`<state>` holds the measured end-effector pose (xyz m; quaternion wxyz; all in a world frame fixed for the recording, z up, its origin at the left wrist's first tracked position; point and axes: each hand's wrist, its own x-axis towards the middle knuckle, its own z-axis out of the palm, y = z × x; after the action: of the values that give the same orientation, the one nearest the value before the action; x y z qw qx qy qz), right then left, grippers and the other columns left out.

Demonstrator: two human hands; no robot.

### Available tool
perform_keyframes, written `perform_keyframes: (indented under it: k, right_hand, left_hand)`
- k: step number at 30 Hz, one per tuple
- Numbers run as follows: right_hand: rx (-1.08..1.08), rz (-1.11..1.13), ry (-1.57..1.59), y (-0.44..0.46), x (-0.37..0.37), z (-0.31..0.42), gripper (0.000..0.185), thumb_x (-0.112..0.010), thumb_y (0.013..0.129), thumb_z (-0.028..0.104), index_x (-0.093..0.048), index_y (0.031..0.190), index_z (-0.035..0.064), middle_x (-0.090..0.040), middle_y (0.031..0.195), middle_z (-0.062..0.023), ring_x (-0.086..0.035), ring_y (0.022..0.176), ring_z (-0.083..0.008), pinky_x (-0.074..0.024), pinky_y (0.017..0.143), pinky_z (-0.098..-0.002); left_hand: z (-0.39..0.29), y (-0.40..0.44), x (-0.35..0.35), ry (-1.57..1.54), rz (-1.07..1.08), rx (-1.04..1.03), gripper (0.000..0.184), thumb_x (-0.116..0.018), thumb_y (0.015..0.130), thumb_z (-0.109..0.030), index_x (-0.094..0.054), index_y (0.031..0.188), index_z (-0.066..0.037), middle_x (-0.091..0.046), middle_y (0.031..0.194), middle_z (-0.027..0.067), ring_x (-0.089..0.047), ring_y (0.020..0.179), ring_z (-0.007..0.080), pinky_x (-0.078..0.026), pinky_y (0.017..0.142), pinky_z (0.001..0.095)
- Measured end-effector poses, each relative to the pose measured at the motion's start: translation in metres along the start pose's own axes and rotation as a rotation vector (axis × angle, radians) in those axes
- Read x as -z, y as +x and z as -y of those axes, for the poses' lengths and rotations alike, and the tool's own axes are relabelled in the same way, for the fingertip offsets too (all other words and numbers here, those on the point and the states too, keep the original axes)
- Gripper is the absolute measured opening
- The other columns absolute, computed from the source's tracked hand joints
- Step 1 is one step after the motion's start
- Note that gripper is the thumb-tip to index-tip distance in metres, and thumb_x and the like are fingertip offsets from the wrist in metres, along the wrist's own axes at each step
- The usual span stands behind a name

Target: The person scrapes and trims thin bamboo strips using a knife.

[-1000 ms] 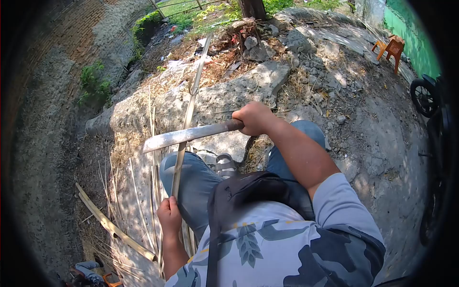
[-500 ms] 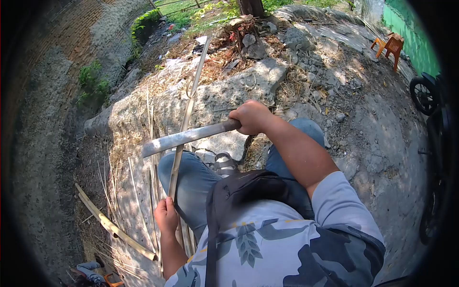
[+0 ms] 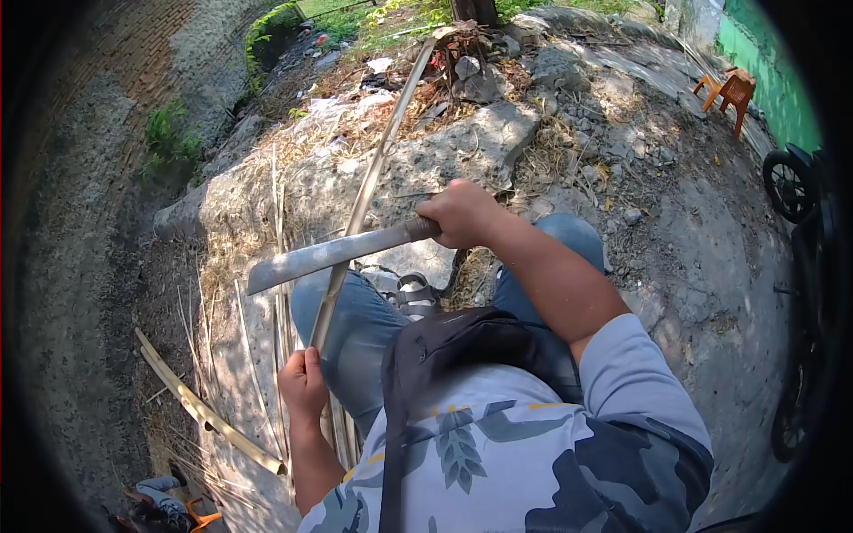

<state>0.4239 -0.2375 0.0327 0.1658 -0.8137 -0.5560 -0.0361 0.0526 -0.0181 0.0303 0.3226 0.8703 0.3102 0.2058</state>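
My right hand (image 3: pixel 460 214) is closed around the handle of a long machete (image 3: pixel 333 256), its blade pointing left. Under or against the blade runs a long bamboo strip (image 3: pixel 375 169), slanting from my left knee up toward the tree base. My left hand (image 3: pixel 303 384) pinches the near end of that strip beside the knee. Blade and strip cross above my left thigh; the exact contact is too small to tell.
Thin strips (image 3: pixel 281 329) lie on the ground at my left, with a split bamboo piece (image 3: pixel 209 413) farther left. Broken concrete (image 3: pixel 426 164) is ahead. An orange chair (image 3: pixel 736 91) and a motorcycle (image 3: pixel 800 195) stand right. Part of another person (image 3: pixel 160 497) shows at lower left.
The far end of the strip has swung to the right. My left hand has moved slightly up and left, and the machete has shifted a little left.
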Motion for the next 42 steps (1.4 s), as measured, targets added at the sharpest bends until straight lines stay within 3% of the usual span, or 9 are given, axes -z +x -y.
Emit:
perform_keyframes:
  k: [2,8,16,23,27,30,32,40,42]
  right_hand:
    - [0.012,-0.022,0.003,-0.002,0.006,-0.001,0.016,-0.074,0.076,0.026,-0.067,0.089,0.0179,-0.071,0.078,-0.0067,-0.07,0.078,-0.0341,-0.0535,0.08,-0.0468]
    - [-0.338,-0.123,0.058,-0.01,0.024,-0.047,0.017,-0.075,0.079,0.027,-0.067,0.09,0.0165,-0.071,0.081,-0.0114,-0.071,0.08,-0.0375,-0.055,0.075,-0.0503]
    - [0.041,-0.086,-0.008,-0.001,0.015,-0.001,0.018,-0.075,0.072,0.024,-0.064,0.085,0.017,-0.07,0.075,-0.0063,-0.07,0.077,-0.0333,-0.052,0.078,-0.0513]
    - [-0.385,-0.254,0.176,-0.012,0.028,-0.048,0.014,-0.073,0.078,0.022,-0.07,0.089,0.0143,-0.071,0.081,-0.0145,-0.071,0.08,-0.0385,-0.0548,0.072,-0.0518]
    - [-0.141,-0.275,0.236,-0.007,0.01,-0.018,0.014,-0.072,0.078,0.022,-0.067,0.088,0.0134,-0.069,0.075,-0.0126,-0.069,0.075,-0.0379,-0.0526,0.071,-0.0504]
    - [0.127,-0.268,0.028,-0.001,0.001,0.006,0.013,-0.073,0.076,0.024,-0.064,0.082,0.017,-0.066,0.069,-0.0035,-0.067,0.069,-0.0287,-0.0472,0.075,-0.0391]
    - [0.11,-0.175,-0.051,0.0,0.01,0.002,0.013,-0.073,0.075,0.024,-0.064,0.082,0.0174,-0.067,0.07,-0.0024,-0.067,0.069,-0.0274,-0.0468,0.076,-0.0379]
    - [-0.42,-0.117,0.214,-0.014,0.03,-0.053,0.016,-0.07,0.079,0.023,-0.071,0.093,0.0152,-0.073,0.085,-0.0123,-0.072,0.088,-0.0355,-0.0556,0.079,-0.052]
    - [-0.368,-0.132,0.232,-0.012,0.028,-0.044,0.017,-0.071,0.079,0.023,-0.071,0.094,0.0154,-0.073,0.087,-0.013,-0.072,0.089,-0.0362,-0.0556,0.079,-0.0521]
  left_hand:
    - [0.012,0.002,0.005,-0.045,0.015,0.021,0.038,-0.06,0.107,-0.027,-0.063,0.08,0.001,-0.051,0.06,0.0027,-0.042,0.059,0.0085,-0.036,0.054,0.0309]
    - [0.026,-0.009,0.036,-0.031,-0.022,0.048,0.041,-0.06,0.107,-0.026,-0.06,0.076,0.001,-0.051,0.061,0.0012,-0.041,0.061,0.0079,-0.034,0.054,0.03]
    - [-0.009,0.008,-0.005,-0.105,-0.015,0.0,0.039,-0.059,0.108,-0.024,-0.062,0.079,0.002,-0.051,0.061,0.0004,-0.043,0.06,0.0079,-0.035,0.054,0.0296]
    - [0.002,-0.004,0.03,-0.064,-0.04,0.022,0.04,-0.058,0.109,-0.025,-0.061,0.078,0.0,-0.051,0.062,-0.0008,-0.042,0.059,0.0061,-0.033,0.053,0.0279]
    - [-0.003,-0.002,0.007,-0.109,-0.045,-0.003,0.04,-0.056,0.109,-0.025,-0.062,0.08,0.001,-0.054,0.064,0.0012,-0.044,0.06,0.0079,-0.035,0.053,0.029]
    - [-0.024,0.009,-0.013,-0.111,-0.059,0.005,0.037,-0.057,0.108,-0.023,-0.064,0.083,0.002,-0.054,0.063,0.0023,-0.045,0.06,0.0093,-0.037,0.054,0.0298]
    - [-0.024,0.013,-0.008,-0.069,-0.045,-0.044,0.037,-0.058,0.108,-0.023,-0.065,0.082,0.003,-0.054,0.062,0.0023,-0.045,0.059,0.0094,-0.037,0.054,0.0298]
    - [-0.005,-0.009,0.017,0.028,-0.034,-0.089,0.034,-0.061,0.106,-0.02,-0.065,0.08,0.002,-0.049,0.055,0.0033,-0.042,0.054,0.0097,-0.034,0.05,0.0322]
    - [-0.009,-0.007,0.012,0.042,-0.046,-0.101,0.033,-0.062,0.105,-0.019,-0.065,0.08,0.002,-0.049,0.055,0.0032,-0.042,0.054,0.0098,-0.034,0.05,0.0322]
